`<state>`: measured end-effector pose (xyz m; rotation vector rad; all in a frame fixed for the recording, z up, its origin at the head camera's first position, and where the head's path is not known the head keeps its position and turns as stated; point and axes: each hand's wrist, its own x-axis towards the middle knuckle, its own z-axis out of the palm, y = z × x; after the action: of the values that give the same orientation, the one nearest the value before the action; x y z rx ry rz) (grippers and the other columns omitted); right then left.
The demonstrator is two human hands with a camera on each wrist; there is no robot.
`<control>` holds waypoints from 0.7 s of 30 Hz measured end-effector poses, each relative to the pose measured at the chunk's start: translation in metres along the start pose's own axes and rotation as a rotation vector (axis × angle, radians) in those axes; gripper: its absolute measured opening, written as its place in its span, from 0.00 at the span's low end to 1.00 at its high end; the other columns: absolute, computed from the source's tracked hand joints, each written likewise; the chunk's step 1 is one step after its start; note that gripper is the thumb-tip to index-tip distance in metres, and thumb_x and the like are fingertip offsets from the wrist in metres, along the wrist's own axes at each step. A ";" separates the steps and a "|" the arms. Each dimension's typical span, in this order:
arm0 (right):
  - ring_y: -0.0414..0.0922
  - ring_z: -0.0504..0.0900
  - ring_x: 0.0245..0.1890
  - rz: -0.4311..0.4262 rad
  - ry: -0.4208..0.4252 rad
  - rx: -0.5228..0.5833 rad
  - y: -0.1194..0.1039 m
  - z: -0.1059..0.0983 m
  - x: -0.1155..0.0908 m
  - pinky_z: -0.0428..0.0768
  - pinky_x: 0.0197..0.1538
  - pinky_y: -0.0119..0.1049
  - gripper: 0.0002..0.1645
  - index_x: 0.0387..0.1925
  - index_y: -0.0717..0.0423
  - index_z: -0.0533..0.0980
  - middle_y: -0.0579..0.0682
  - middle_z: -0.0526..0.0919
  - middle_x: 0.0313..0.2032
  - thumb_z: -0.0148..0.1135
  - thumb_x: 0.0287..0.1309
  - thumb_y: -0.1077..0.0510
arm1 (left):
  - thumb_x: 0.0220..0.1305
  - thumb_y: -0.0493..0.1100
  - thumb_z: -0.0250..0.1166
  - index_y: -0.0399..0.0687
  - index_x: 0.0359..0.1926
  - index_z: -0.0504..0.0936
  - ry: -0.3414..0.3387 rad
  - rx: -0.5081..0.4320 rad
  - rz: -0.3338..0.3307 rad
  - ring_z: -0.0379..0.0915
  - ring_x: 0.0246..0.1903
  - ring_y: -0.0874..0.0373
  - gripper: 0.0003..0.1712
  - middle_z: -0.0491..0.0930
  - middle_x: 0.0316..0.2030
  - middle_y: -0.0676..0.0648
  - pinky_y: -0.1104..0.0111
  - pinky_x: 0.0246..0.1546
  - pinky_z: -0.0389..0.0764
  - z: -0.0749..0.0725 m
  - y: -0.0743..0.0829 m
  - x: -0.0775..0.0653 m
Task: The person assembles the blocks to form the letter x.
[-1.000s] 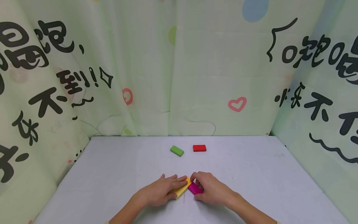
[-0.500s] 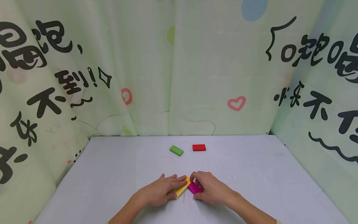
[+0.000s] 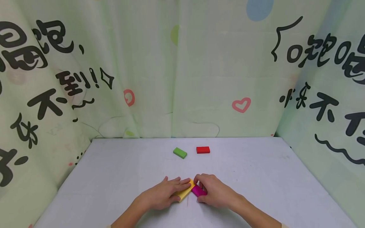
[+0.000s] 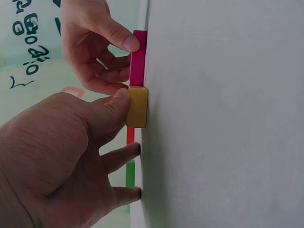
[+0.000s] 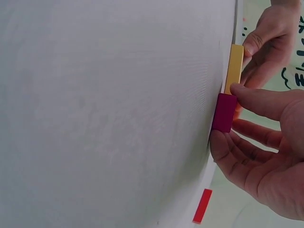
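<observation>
On the white tabletop a yellow rectangular block (image 3: pixel 184 194) lies slantwise, one end against a magenta block (image 3: pixel 198 191). My left hand (image 3: pixel 159 195) holds the yellow block, with its thumb (image 4: pixel 122 97) at the near end and fingers stretched over the far part. Two fingertips of that hand touch the table in the left wrist view. A deeper yellow piece (image 3: pixel 192 183) shows past the joint, partly hidden under the fingers. My right hand (image 3: pixel 217 191) pinches the magenta block between thumb and fingers, at its two ends.
Farther back on the table lie a green block (image 3: pixel 180 153), set at a slant, and a red block (image 3: pixel 203 150) to its right. A pale green curtain (image 3: pixel 205 69) with printed characters and hearts hangs behind the table and along both sides.
</observation>
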<state>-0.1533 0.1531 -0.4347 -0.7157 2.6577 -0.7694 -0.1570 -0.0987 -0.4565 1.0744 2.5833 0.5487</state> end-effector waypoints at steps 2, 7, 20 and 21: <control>0.41 0.75 0.40 -0.002 0.001 0.001 0.000 0.000 0.000 0.77 0.37 0.29 0.26 0.51 0.48 0.76 0.41 0.78 0.36 0.80 0.53 0.56 | 0.77 0.45 0.61 0.64 0.79 0.64 0.000 0.002 0.001 0.59 0.79 0.47 0.34 0.58 0.80 0.64 0.33 0.72 0.61 0.000 0.000 0.000; 0.41 0.75 0.40 0.000 0.000 -0.002 -0.001 0.000 0.001 0.77 0.38 0.29 0.25 0.51 0.48 0.76 0.40 0.78 0.36 0.80 0.53 0.56 | 0.77 0.44 0.61 0.63 0.79 0.64 0.002 0.004 0.005 0.59 0.78 0.46 0.34 0.58 0.80 0.63 0.33 0.72 0.62 0.000 0.001 0.000; 0.41 0.76 0.39 0.021 -0.009 0.019 -0.001 -0.002 0.002 0.79 0.37 0.29 0.25 0.51 0.48 0.77 0.41 0.78 0.36 0.80 0.53 0.56 | 0.76 0.45 0.62 0.66 0.79 0.65 -0.022 -0.009 -0.035 0.58 0.79 0.48 0.35 0.58 0.79 0.65 0.32 0.71 0.61 0.000 0.003 0.002; 0.41 0.76 0.39 0.025 -0.012 0.021 -0.001 -0.002 0.002 0.79 0.38 0.29 0.26 0.51 0.48 0.77 0.41 0.78 0.36 0.80 0.53 0.56 | 0.76 0.45 0.62 0.66 0.79 0.65 -0.022 -0.010 -0.035 0.58 0.79 0.48 0.35 0.58 0.79 0.65 0.31 0.71 0.61 0.000 0.004 0.002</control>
<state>-0.1551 0.1520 -0.4330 -0.6785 2.6389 -0.7826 -0.1561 -0.0952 -0.4548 1.0242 2.5724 0.5370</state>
